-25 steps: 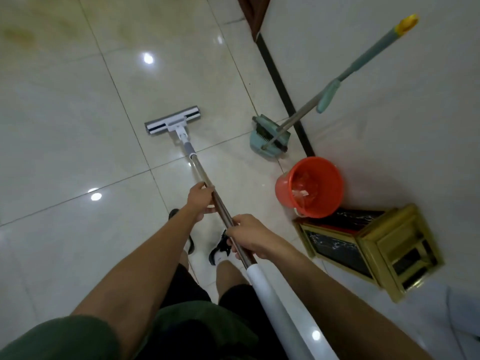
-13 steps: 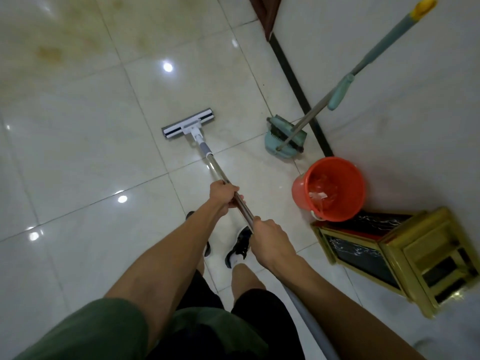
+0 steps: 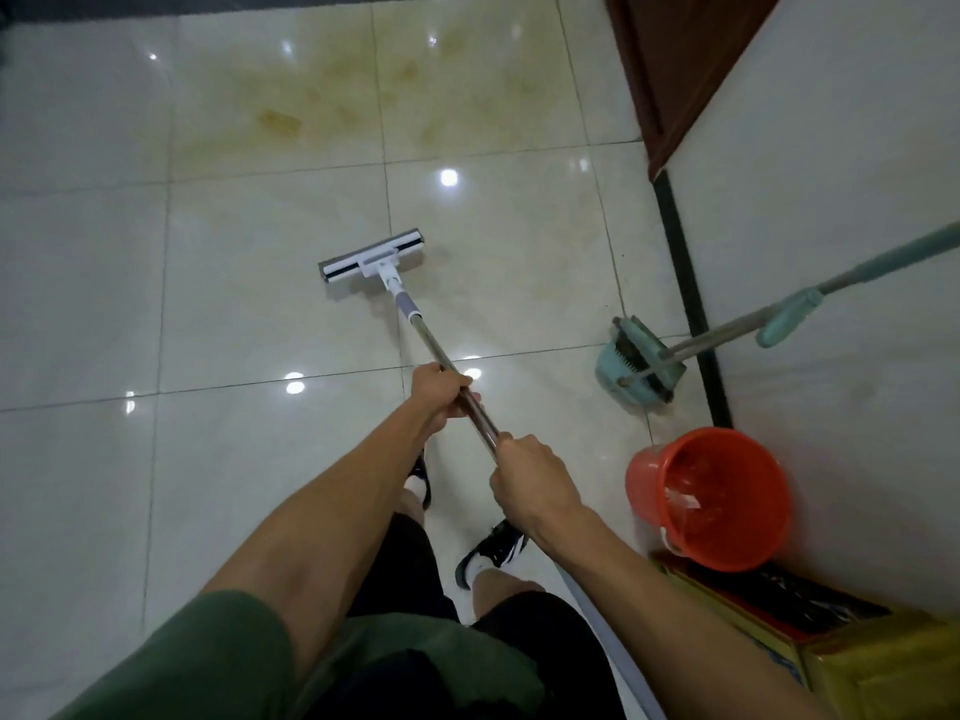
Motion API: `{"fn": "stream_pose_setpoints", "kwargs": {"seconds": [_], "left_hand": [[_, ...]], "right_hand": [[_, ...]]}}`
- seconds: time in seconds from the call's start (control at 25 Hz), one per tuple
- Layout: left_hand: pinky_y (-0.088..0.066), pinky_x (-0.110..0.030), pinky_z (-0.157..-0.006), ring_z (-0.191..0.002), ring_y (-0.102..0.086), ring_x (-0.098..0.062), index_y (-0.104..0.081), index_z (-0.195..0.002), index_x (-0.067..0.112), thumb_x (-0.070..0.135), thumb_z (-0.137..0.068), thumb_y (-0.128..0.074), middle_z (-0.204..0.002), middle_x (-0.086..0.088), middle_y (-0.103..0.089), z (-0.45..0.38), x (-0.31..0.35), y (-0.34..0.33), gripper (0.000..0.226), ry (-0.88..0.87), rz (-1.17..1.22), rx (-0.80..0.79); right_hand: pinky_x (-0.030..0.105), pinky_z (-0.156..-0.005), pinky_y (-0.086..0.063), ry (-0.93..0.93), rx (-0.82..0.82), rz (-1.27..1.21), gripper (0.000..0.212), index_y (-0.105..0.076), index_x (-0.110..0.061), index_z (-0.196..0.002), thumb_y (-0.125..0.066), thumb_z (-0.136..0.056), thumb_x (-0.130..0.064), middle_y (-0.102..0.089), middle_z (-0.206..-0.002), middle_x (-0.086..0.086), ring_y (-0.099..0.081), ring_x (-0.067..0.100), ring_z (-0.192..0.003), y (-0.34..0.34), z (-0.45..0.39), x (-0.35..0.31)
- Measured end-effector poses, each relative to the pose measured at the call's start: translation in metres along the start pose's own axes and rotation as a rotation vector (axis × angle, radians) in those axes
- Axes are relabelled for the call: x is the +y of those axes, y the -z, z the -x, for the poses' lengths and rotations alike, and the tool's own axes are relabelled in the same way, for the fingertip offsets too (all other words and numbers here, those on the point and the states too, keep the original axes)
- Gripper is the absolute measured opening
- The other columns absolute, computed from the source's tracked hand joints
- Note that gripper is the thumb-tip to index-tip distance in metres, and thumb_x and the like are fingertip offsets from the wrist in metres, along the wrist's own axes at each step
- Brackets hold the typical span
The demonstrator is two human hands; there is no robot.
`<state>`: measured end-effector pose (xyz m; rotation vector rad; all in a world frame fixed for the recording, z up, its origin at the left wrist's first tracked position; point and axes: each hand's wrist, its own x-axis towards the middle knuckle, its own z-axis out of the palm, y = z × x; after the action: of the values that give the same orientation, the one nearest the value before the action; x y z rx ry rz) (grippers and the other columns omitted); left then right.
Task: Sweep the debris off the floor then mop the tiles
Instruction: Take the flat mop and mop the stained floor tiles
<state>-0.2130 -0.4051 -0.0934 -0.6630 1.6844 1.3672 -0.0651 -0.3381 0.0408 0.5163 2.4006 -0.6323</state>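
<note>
Left hand (image 3: 436, 394) and right hand (image 3: 530, 480), mid frame, both wrapped tight round mop pole (image 3: 447, 366): two grips for push. Mop head (image 3: 371, 257) flat on tiles, near yellow stain (image 3: 322, 106) at top. Orange bucket (image 3: 709, 498) and dustpan (image 3: 636, 368) parked right by wall, out of way.

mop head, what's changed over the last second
The mop head has slid forward toward the yellowish stain, and the view tipped up to show it. Both hands, left and right, still grip the handle; the orange bucket and dustpan stayed put.
</note>
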Motion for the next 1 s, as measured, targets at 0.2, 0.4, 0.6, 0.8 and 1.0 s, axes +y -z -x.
{"fn": "stream_pose_setpoints", "kwargs": {"seconds": [0.2,0.4,0.6,0.8,1.0], "left_hand": [[-0.062,-0.053,-0.064,-0.068,-0.069,-0.035,-0.05,-0.121,-0.006,-0.01,-0.092,-0.059,-0.087,-0.022,-0.062,-0.041,0.069,0.074,0.031,-0.02,0.139,0.078],[-0.062,-0.054,-0.067,-0.069,-0.07,-0.035,-0.049,-0.124,0.0,-0.011,-0.091,-0.06,-0.091,-0.021,-0.063,-0.091,0.14,0.161,0.037,-0.007,0.204,0.132],[-0.061,-0.056,-0.072,-0.068,-0.071,-0.035,-0.047,-0.131,-0.002,-0.01,-0.089,-0.063,-0.093,-0.021,-0.062,-0.126,0.208,0.227,0.045,-0.018,0.232,0.16],[-0.06,-0.057,-0.075,-0.072,-0.07,-0.035,-0.043,-0.136,0.002,-0.011,-0.09,-0.062,-0.1,-0.023,-0.062,-0.162,0.27,0.254,0.052,-0.026,0.266,0.176],[-0.062,-0.051,-0.069,-0.072,-0.07,-0.034,-0.045,-0.134,-0.003,-0.011,-0.09,-0.061,-0.096,-0.021,-0.061,-0.207,0.345,0.272,0.048,-0.014,0.289,0.211]], "right_hand": [[0.031,-0.063,-0.036,0.118,-0.022,0.128,0.023,-0.056,-0.002,-0.113,-0.047,-0.092,0.001,-0.059,-0.099,0.015,-0.043,0.024,-0.071,0.029,-0.073,-0.074],[0.032,-0.064,-0.035,0.191,-0.034,0.194,0.026,-0.053,-0.003,-0.118,-0.047,-0.094,0.001,-0.051,-0.09,0.012,-0.043,0.024,-0.07,0.057,-0.147,-0.168],[0.032,-0.063,-0.036,0.235,-0.053,0.227,0.028,-0.054,-0.003,-0.117,-0.044,-0.091,0.003,-0.053,-0.088,0.013,-0.045,0.026,-0.069,0.085,-0.208,-0.244],[0.034,-0.062,-0.038,0.289,-0.048,0.31,0.028,-0.053,-0.001,-0.119,-0.045,-0.092,0.004,-0.053,-0.087,0.012,-0.045,0.026,-0.067,0.117,-0.268,-0.286],[0.035,-0.063,-0.038,0.354,-0.065,0.359,0.03,-0.053,0.002,-0.12,-0.048,-0.091,0.007,-0.06,-0.094,0.015,-0.047,0.029,-0.069,0.159,-0.348,-0.32]]}}
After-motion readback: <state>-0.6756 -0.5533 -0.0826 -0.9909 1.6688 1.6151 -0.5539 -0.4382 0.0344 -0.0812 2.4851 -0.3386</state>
